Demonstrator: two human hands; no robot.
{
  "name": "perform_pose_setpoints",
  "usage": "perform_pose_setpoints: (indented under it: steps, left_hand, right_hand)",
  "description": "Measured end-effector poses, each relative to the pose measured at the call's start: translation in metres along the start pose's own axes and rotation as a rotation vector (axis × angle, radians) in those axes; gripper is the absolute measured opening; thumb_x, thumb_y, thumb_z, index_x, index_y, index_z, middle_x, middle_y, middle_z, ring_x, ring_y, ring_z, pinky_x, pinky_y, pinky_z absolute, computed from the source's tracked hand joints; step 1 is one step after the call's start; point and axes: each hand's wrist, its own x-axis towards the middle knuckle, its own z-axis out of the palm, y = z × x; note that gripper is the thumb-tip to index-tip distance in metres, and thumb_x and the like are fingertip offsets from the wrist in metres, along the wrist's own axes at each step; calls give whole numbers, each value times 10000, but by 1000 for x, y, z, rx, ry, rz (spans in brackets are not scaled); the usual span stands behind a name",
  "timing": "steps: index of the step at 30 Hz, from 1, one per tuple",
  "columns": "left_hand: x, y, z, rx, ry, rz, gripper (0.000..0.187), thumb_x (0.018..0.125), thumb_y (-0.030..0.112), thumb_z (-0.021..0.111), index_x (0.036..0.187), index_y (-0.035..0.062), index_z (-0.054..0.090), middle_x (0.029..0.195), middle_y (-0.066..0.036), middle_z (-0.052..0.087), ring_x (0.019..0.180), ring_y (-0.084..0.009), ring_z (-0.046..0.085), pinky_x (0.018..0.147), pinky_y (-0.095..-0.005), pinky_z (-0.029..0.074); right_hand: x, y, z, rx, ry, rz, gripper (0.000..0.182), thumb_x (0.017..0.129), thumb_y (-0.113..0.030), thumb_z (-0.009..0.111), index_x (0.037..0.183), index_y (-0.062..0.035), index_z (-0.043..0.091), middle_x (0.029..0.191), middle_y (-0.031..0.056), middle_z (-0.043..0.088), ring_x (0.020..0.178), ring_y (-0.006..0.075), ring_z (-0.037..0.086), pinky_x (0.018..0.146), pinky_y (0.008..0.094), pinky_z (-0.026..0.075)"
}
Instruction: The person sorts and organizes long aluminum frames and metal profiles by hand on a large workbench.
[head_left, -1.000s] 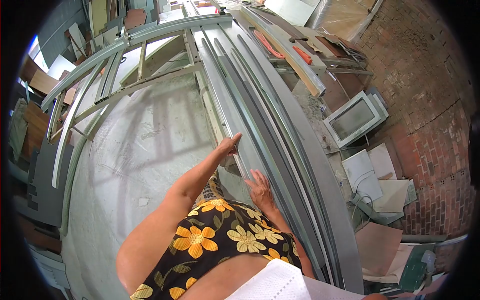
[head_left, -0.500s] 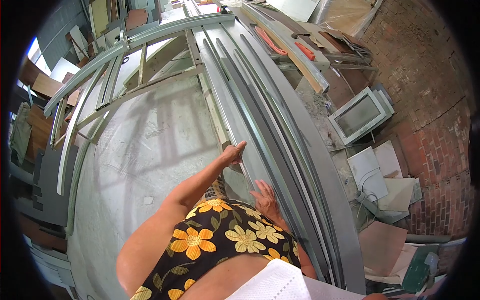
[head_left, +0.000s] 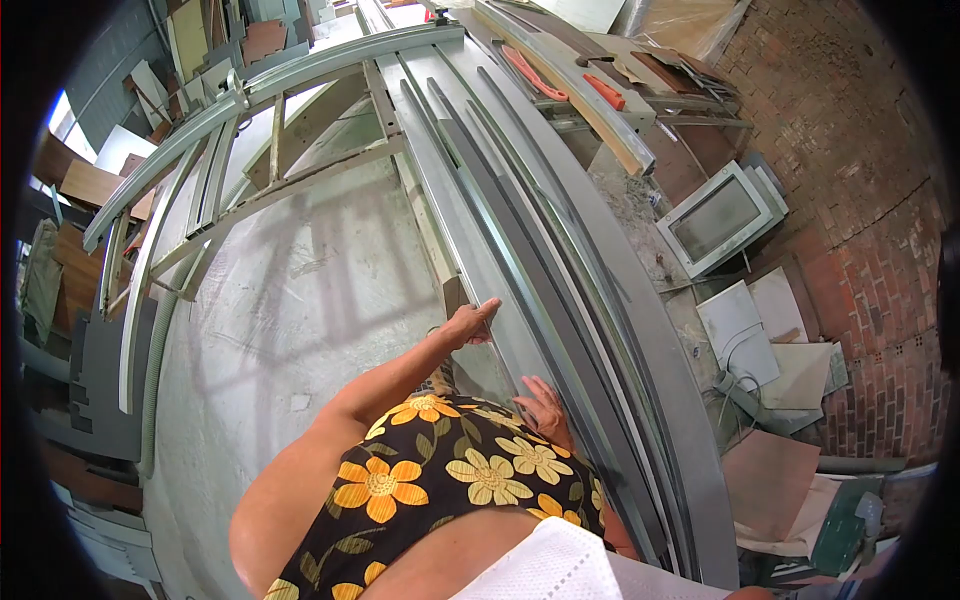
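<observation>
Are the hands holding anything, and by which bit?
Left hand: curled at the edge of the metal table; whether it truly grips cannot be told. Right hand: spread open, nothing seen in it.

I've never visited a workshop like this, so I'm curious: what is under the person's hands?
The edge of a long grey metal table shows beside the left hand and right hand. Whatever lies directly beneath them is covered and cannot be seen.

Sleeveless black top (head_left: 430, 482)
Large orange and pale-yellow flowers (head_left: 380, 483) among olive leaves (head_left: 352, 545); nearest the camera, white textured fabric (head_left: 550, 570) with a dotted line.
</observation>
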Motion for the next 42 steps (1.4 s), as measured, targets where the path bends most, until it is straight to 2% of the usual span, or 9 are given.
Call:
perform_pose_setpoints:
  steps: [7,16,21,31,37,42]
  left_hand:
    - [-14,6,6,21,34,-25,590,777,614,614,769,27,548,606,-77,560,520,-168,592,432,-267,442]
    - [-6,-3,1,42,-33,-52,621,773,621,613,910,19,542,648,-68,575,551,-168,612,475,-265,471]
    - [-5,-4,0,33,-41,-53,613,769,631,611,883,32,540,657,-63,576,555,-166,614,486,-270,474]
    - [-7,-2,1,35,-29,-45,607,757,645,614,839,48,545,669,-59,589,576,-172,632,512,-276,467]
    - [-1,-6,-1,48,-59,-58,629,759,658,600,843,36,554,689,-65,596,602,-176,647,529,-274,461]
    - [-1,-4,-2,72,-62,-43,664,754,675,589,825,15,563,714,-78,604,610,-183,656,527,-271,453]
  right_hand:
    - [-1,0,-3,84,2,96,306,776,48,535,1041,-75,626,1282,127,515,1248,316,426,1020,400,369]
    - [6,-5,-9,168,27,178,245,817,9,514,1023,-56,628,1190,138,580,1193,316,485,992,395,396]
    - [10,-9,-12,162,8,250,236,814,-20,542,1034,-42,625,1177,146,584,1173,312,498,986,387,401]
    - [19,-13,-18,150,-24,252,254,797,-29,569,1047,-12,607,1142,159,586,1138,318,509,973,382,401]
    - [20,-10,-20,141,-34,254,239,814,-45,554,1044,-21,614,1143,133,600,1127,300,526,973,377,404]
    - [22,-13,-21,149,-22,243,265,785,-26,572,1047,-17,609,1117,157,595,1101,326,525,958,387,405]
